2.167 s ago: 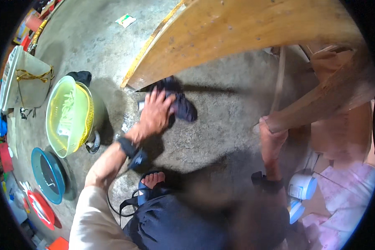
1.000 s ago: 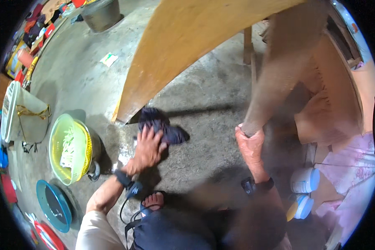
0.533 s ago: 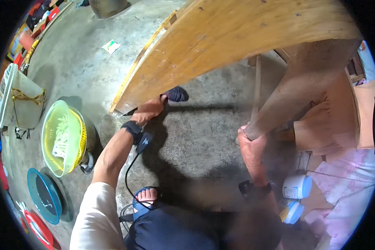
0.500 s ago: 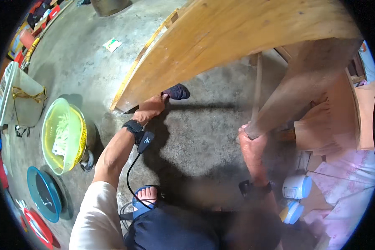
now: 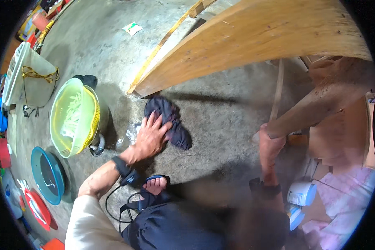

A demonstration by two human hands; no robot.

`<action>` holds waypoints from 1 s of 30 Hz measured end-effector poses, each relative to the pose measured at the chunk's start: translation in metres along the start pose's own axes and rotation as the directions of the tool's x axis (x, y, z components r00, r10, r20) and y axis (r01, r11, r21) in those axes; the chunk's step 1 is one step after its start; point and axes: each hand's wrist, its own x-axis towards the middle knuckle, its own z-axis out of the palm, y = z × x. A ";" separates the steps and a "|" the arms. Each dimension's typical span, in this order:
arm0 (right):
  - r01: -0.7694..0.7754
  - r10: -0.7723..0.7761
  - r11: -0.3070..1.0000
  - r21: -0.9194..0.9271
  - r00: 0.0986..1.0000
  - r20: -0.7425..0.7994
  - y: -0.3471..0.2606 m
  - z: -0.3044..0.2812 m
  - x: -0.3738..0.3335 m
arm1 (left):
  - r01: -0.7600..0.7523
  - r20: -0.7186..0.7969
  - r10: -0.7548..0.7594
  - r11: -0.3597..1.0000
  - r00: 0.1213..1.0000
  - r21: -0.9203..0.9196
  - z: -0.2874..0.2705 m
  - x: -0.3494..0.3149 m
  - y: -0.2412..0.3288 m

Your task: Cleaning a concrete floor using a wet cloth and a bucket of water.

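My left hand (image 5: 151, 136) lies with its fingers spread over a dark, crumpled cloth (image 5: 171, 123) on the concrete floor. A wet patch (image 5: 127, 135) glistens beside that wrist. On the right, my right hand (image 5: 271, 139) is closed around the lower end of a thick brown wooden leg (image 5: 308, 104), partly blurred. The leg rises toward a tilted piece of wooden furniture with a broad, curved-looking plank (image 5: 246, 46). A thin wooden bar (image 5: 278, 89) runs down close to my right hand. What lies under the cloth is hidden.
Left of me stand a pale green basin (image 5: 56, 137) with a yellow strainer, a teal basin (image 5: 36, 179), a red dish (image 5: 39, 216) and a white bucket (image 5: 39, 89). Two white tubs (image 5: 302, 193) with blue lids stand at the right, near cardboard (image 5: 341, 133) and pink cloth (image 5: 350, 196).
My left hand has drawn the cloth out from beside the plank's lower corner, toward me, and spread its fingers over it. My right hand stays on the leg. The whole view has shifted.
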 end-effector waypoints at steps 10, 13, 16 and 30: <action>-0.046 0.041 0.993 0.107 0.998 0.051 0.020 0.004 0.000 | 0.129 0.099 -0.099 0.924 0.990 -0.361 -0.017 0.071 0.022; -0.035 0.030 0.996 0.083 0.998 0.060 0.026 0.000 0.000 | 0.187 0.240 0.104 0.371 0.965 -0.910 -0.038 0.067 0.034; -0.022 0.013 0.994 0.104 0.997 0.078 0.021 -0.001 0.001 | 0.363 0.351 0.171 -0.039 0.921 -0.931 -0.050 0.065 0.032; 0.039 -0.041 0.992 0.118 0.999 0.014 0.020 0.002 0.009 | -0.324 0.061 0.325 0.946 0.944 -0.026 0.003 0.053 0.042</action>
